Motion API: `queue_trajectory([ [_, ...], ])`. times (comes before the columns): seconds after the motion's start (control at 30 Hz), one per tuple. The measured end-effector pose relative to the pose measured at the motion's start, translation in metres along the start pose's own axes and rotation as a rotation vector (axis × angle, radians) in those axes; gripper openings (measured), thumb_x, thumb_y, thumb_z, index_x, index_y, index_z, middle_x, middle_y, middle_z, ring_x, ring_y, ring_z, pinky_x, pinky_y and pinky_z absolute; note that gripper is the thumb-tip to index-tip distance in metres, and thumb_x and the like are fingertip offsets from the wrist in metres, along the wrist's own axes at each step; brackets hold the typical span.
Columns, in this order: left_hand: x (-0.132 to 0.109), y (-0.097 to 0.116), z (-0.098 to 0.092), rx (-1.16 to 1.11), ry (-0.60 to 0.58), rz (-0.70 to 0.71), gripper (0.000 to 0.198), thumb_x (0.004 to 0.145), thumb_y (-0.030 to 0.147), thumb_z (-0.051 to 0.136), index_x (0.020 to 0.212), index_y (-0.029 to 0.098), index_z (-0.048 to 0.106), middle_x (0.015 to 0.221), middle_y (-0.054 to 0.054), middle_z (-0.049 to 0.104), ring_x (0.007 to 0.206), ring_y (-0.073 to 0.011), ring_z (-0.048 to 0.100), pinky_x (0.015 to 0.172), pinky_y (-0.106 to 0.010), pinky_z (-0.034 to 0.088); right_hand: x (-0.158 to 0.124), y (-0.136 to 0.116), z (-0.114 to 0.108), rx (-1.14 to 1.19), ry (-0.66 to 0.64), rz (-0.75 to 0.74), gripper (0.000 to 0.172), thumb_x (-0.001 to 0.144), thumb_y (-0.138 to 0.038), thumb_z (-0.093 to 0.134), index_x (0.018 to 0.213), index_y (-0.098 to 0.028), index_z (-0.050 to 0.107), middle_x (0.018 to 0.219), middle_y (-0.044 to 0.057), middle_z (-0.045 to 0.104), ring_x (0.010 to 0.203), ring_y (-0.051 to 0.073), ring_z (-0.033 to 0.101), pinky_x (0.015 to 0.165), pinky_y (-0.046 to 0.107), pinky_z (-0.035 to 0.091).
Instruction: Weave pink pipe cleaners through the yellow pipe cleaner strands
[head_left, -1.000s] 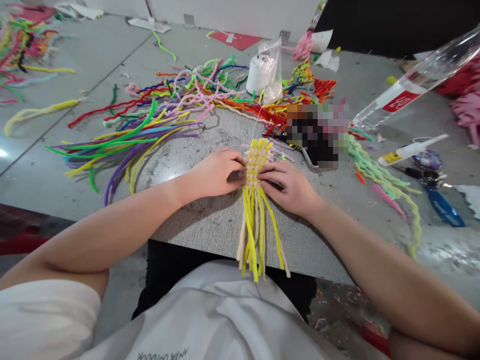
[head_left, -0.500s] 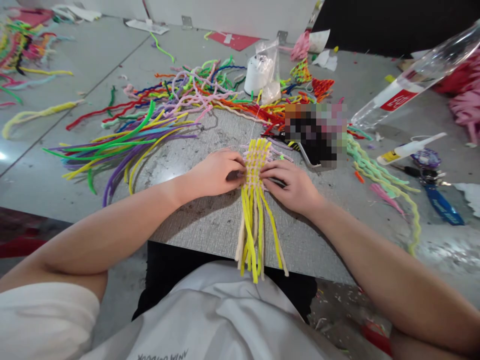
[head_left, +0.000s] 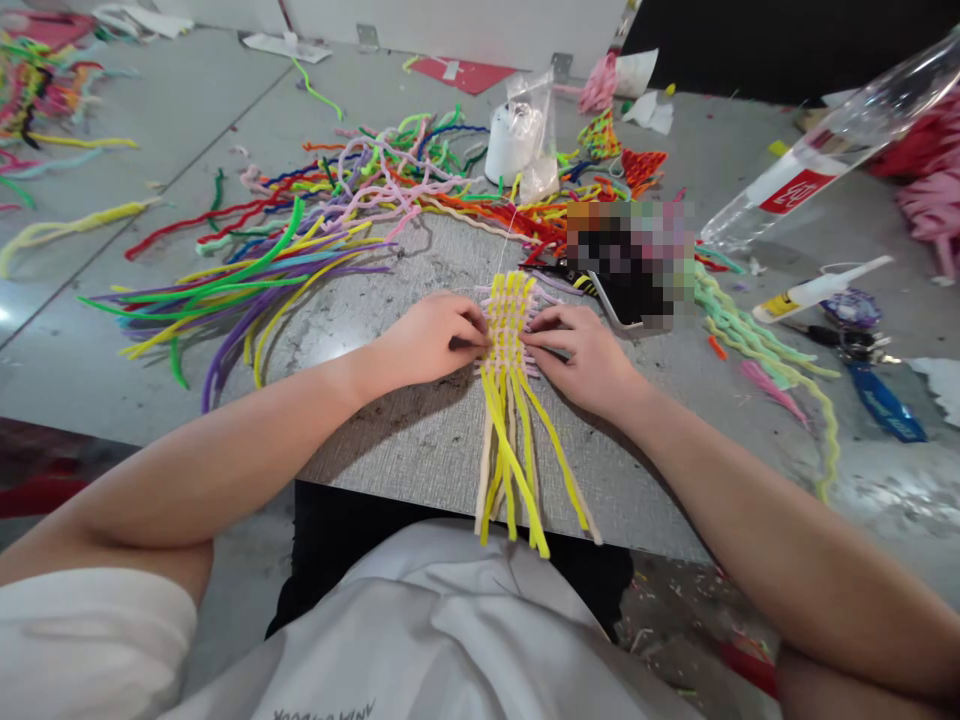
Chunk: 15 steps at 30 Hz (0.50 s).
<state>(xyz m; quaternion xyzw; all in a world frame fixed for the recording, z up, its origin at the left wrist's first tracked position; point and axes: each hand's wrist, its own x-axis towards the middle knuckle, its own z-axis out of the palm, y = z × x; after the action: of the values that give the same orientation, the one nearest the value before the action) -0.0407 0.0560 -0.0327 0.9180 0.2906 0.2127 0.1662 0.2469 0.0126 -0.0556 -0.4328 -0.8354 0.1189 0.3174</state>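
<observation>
A woven piece [head_left: 506, 325] of yellow, cream and pale pink cords lies before me near the table's front edge. Its loose yellow and cream ends [head_left: 517, 460] hang towards me and reach past the edge. My left hand [head_left: 442, 338] pinches the left side of the weave between thumb and fingers. On the opposite side, my right hand [head_left: 577, 355] pinches the weave's right border. A thin white thread [head_left: 504, 250] runs up from the top of the piece.
Beyond the weave lies a heap of coloured cords [head_left: 390, 180] with a white thread cone [head_left: 506, 145]. A phone [head_left: 630, 290], glue bottle [head_left: 817, 290], clear plastic bottle [head_left: 825, 170] and blue strap [head_left: 889, 405] are on the right. A cord bundle [head_left: 247, 285] is at left.
The loose lower ends have swung a little to the right and spread. Both hands keep their hold at the weave's sides, with the right fingers shifted slightly.
</observation>
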Motion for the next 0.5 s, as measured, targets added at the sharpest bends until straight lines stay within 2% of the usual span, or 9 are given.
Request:
queue_trajectory([
  [0.17,-0.0002,0.0048,0.0007,0.028,0.012,0.002,0.013,0.1,0.024,0.078,0.105,0.023,0.09,0.114,-0.008,0.084,0.107,-0.0249,0.079,0.104,-0.044,0.058,-0.0013,0.0006,-0.0006,0.021,-0.011,-0.008,0.021,0.104,-0.026,0.07,0.11,-0.031,0.09,0.121,0.01,0.079,0.119,0.033,0.071,0.109,0.061,0.058],
  [0.33,-0.0024,0.0064,0.0001,0.042,0.04,-0.032,0.013,0.102,0.027,0.078,0.104,0.019,0.087,0.112,-0.01,0.085,0.104,-0.0251,0.08,0.102,-0.044,0.06,-0.003,-0.0005,-0.0009,0.059,0.047,-0.009,0.018,0.106,-0.03,0.07,0.106,-0.028,0.088,0.116,0.01,0.081,0.115,0.031,0.075,0.108,0.058,0.06],
  [0.5,-0.0032,0.0046,0.0002,0.029,0.028,0.008,0.012,0.101,0.028,0.078,0.103,0.02,0.087,0.113,-0.009,0.085,0.107,-0.0248,0.08,0.105,-0.044,0.06,-0.0032,-0.0018,-0.0001,0.029,0.011,-0.02,0.018,0.105,-0.035,0.073,0.108,-0.028,0.089,0.117,0.012,0.078,0.117,0.033,0.073,0.109,0.06,0.059],
])
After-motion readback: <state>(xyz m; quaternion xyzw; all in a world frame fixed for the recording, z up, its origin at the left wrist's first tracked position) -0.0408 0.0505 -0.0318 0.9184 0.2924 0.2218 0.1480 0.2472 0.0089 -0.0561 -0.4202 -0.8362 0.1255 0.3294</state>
